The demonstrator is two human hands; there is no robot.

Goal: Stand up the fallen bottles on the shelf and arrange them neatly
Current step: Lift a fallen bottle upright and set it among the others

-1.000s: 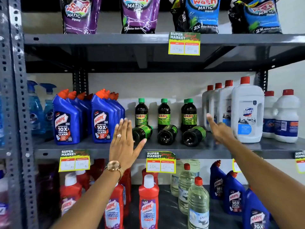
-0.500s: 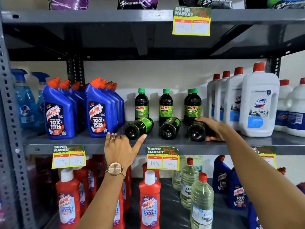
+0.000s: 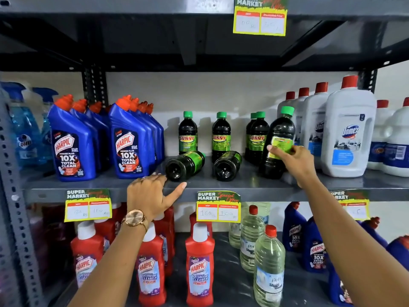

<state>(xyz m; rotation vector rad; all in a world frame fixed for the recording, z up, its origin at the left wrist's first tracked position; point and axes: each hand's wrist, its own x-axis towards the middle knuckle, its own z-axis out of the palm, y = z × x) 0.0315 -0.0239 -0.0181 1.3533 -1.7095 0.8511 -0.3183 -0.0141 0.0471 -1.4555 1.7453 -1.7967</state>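
My right hand (image 3: 294, 159) has its grip closed around the label band of a dark, round plastic bottle with a green screw cap and a green-and-yellow label (image 3: 279, 142). Its base is near the grey metal shelf (image 3: 243, 186), and it leans a little to the right, cap toward the tall white jugs with red caps (image 3: 348, 136). To finish this step well I judge I should bring it fully plumb, settle the whole base flat before letting go, and line it up in front of the upright bottle of the same kind (image 3: 256, 138) just behind it, turning it so the label faces out. I should loosen my fingers slowly and check it does not rock; the white jugs are close on the right, so I should avoid knocking them.

My left hand (image 3: 152, 196) rests at the shelf's front edge, its grip spread and holding nothing, fingertips just beside the base of the left fallen bottle (image 3: 184, 166). That one and the middle fallen bottle (image 3: 226, 166) lie on their sides, bases toward me, caps pointing back toward the upright row. These bottles look smooth, rigid and full of dark liquid, so they should roll easily and feel weighty; I judge a firm hold around the body works best.
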